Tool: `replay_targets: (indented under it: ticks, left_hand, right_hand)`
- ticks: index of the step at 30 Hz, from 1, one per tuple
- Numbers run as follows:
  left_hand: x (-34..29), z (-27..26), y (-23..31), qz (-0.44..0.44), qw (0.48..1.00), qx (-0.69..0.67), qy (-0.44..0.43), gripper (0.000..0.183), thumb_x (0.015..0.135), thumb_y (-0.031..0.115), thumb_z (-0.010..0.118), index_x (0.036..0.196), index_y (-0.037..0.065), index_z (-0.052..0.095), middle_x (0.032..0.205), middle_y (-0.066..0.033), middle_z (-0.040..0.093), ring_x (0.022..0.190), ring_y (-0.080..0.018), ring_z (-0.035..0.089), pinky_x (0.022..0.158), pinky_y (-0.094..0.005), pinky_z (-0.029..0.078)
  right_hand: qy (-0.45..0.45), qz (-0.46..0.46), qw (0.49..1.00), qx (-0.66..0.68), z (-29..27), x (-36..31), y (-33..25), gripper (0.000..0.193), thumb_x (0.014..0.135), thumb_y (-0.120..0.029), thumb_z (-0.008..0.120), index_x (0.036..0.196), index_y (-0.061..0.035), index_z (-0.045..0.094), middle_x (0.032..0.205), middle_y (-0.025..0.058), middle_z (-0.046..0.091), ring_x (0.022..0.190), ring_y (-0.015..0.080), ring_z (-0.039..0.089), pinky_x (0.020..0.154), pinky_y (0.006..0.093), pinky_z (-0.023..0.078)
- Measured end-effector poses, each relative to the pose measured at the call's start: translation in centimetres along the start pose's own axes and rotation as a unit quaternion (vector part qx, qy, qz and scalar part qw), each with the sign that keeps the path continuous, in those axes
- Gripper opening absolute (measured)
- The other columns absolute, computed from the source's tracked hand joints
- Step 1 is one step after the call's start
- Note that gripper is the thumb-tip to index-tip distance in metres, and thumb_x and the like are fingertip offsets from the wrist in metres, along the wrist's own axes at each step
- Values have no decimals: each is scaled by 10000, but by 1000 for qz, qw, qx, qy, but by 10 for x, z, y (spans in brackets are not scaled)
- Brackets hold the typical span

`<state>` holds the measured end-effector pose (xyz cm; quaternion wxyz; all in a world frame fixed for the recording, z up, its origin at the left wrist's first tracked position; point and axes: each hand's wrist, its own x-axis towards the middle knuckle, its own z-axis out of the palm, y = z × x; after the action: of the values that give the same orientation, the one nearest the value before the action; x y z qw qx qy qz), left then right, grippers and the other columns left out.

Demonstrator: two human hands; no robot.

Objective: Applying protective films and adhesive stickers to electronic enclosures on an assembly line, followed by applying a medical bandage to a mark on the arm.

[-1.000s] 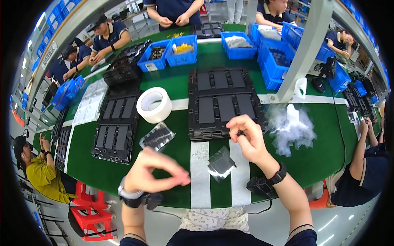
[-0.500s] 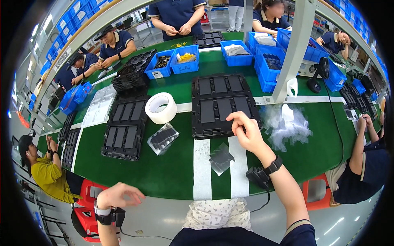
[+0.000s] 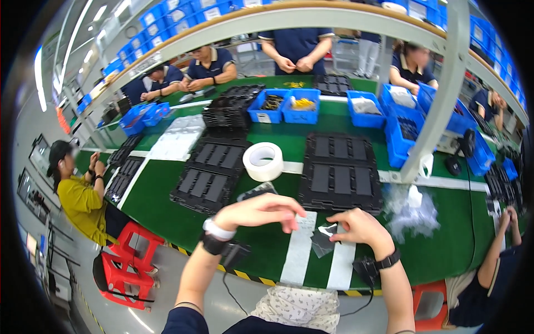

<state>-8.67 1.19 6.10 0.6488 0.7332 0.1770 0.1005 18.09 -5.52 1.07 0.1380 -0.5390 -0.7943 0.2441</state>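
My right hand [image 3: 364, 229] curves thumb and forefinger about the upper edge of a small clear plastic bag [image 3: 322, 245], which has a dark patch and a bright glint near the fingertips. My left hand [image 3: 260, 211] reaches in from the left, fingers loosely stretched and nothing in them. Just beyond it, partly covered by the hand, lies another clear bag [image 3: 259, 190] with dark pieces. Behind my right hand stands a black tray [image 3: 340, 187] holding several flat dark rectangular pieces.
A roll of white tape [image 3: 262, 162] stands beside a second black tray [image 3: 207, 177]. Clear plastic film [image 3: 411, 214] is heaped at right, near a grey post [image 3: 439, 100]. Blue bins [image 3: 301, 115] and stacked black trays [image 3: 231, 108] line the back. Co-workers sit or stand around the table.
My left hand has come up from below the table edge to over the table. My right hand has moved from the black tray down to the small clear bag. The view has shifted.
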Motion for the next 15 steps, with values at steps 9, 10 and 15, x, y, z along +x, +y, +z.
replay_targets:
  ticks: [9, 10, 15]
  left_hand:
    - [75, 34, -35, 77, 988, 87, 104, 561, 722, 179, 746, 1188, 41, 466, 1092, -73, 556, 932, -140, 579, 791, -273, 473]
    - [80, 35, -41, 132, 979, 94, 124, 503, 736, 185, 735, 1147, 35, 486, 980, -63, 601, 830, -115, 593, 730, -261, 478]
    - [90, 35, -66, 117, 981, -9, 153, 185, 837, 132, 632, 967, 7, 588, 815, 8, 601, 780, -40, 538, 676, -203, 439]
  right_hand:
    - [232, -124, 956, 128, 6, 6, 0, 293, 650, -58, 722, 936, -87, 667, 675, 42, 563, 631, 166, 558, 619, 266, 467]
    - [245, -99, 946, 188, 9, 8, 4, 294, 656, -58, 717, 944, -77, 662, 692, 34, 569, 635, 151, 558, 625, 252, 466]
    - [278, -38, 847, 451, 12, 9, 8, 374, 705, 8, 695, 1053, -32, 564, 734, 8, 592, 679, 83, 558, 631, 208, 443]
